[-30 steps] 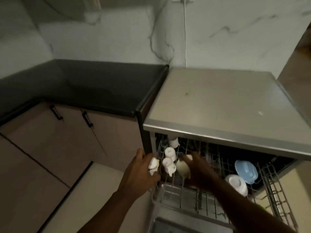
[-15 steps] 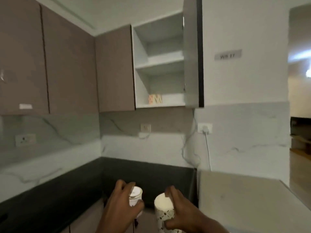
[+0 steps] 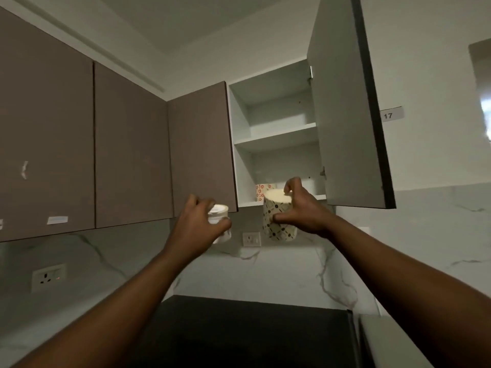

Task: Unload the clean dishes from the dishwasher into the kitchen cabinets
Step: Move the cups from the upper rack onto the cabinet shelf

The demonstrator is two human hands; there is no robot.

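your left hand is raised in front of the closed brown cabinet doors, its fingers curled round a small white cup held just below the bottom edge of those doors. your right hand grips a taller cream cup with a dark printed pattern, thumb against its side and fingers over its pale upturned end; this cup sits just below and in front of the lower shelf of the open cabinet. neither cup touches the cabinet. the cabinet interior is white with two shelves; its door stands swung out to the right. on the lower shelf, behind your right hand, stands a cup with a red floral print, partly hidden. a small plate marked 17 is fixed to the wall right of the door. a wall socket shows between the two cups on the marble backsplash, and another socket lies far left. the dark counter lies below, between your forearms.
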